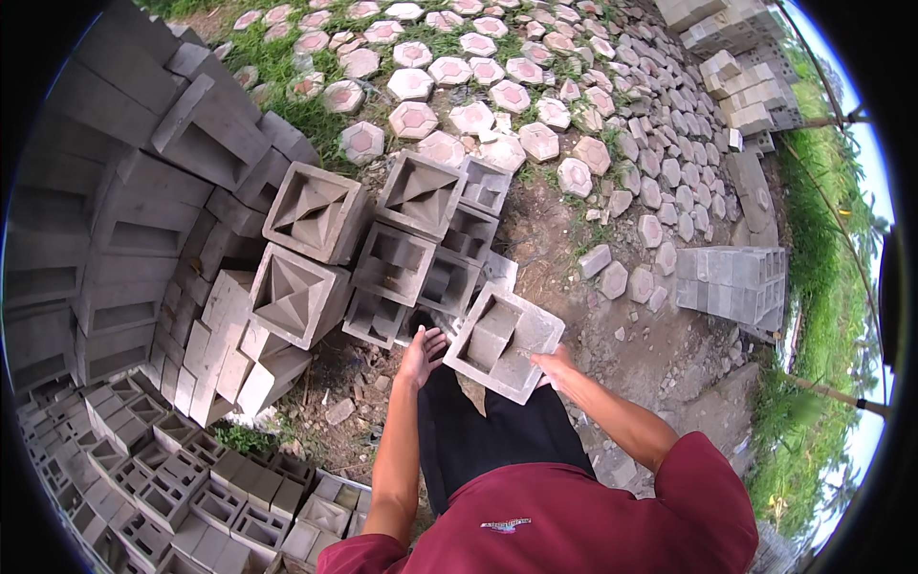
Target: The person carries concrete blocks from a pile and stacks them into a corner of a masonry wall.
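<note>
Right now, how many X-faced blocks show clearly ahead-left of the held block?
3: upper-left block, lower-left block nearer the person, and right block beside the upper-left one. All sit ahead-left of the held block. Others may be hidden.

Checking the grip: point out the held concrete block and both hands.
Held concrete block (506,344), head view: middle of its recessed face.
Left hand (419,358), head view: mid-hand, below the fingers.
Right hand (554,366), head view: mid-hand, near the thumb.

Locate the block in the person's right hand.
In the head view, the block is just right of centre, partly over the dark trousers, its right edge in the right hand, the open left hand by its left corner.
</note>
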Tool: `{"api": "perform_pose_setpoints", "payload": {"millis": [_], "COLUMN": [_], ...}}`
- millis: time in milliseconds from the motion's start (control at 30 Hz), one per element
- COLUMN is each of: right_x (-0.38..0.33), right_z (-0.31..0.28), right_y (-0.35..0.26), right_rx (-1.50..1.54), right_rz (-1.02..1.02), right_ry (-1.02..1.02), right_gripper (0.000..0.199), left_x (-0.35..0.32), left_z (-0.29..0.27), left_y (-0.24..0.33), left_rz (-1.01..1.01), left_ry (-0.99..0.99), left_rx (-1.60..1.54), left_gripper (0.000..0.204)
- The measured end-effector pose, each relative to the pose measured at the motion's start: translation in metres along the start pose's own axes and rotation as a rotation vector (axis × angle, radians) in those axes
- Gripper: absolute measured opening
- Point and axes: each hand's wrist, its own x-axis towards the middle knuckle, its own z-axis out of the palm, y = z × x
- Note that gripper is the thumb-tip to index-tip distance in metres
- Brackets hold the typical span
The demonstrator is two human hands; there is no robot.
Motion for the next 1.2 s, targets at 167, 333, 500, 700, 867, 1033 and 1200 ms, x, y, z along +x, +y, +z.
{"api": "perform_pose_setpoints", "payload": {"millis": [167, 333, 500, 700, 867, 1033, 1200], "right_x": [-0.12, -0.231, -0.315, -0.417, -0.381, -0.32, -0.327], "right_z": [-0.081, -0.137, -0.171, -0.215, -0.261, -0.255, -0.277], "right_y": [0.023, 0.06, 0.099, 0.148, 0.241, 0.301, 0.323], "right_rx": [0.211, 0.405, -0.084, 0.173, 0.8, 1.342, 1.6], "right_rz": [0.015, -0.087, -0.388, -0.46, -0.654, -0.526, -0.684], "right_ry": [0.143, 0.211, 0.657, 0.791, 1.07, 0.716, 0.548], "right_gripper": [0.05, 0.048, 0.056, 0.055, 0.064, 0.075, 0.072], "left_x": [-0.005, -0.04, -0.072, -0.133, -0.117, -0.108, -0.078], "left_z": [0.113, 0.235, 0.292, 0.359, 0.382, 0.403, 0.414], "left_y": [-0.012, -0.038, -0.074, -0.159, -0.223, -0.275, -0.301], "left_rz": [-0.241, -0.413, -0.32, -0.472, -0.492, -0.517, -0.536], "left_ry": [-0.282, -0.522, -0.745, -0.71, -0.763, -0.795, -0.781], "left_rx": [0.46, 0.461, 0.474, 0.336, 0.498, 0.599, 0.675], "left_gripper": [0.069, 0.059, 0.059, 0.053, 0.054, 0.055, 0.056]}}
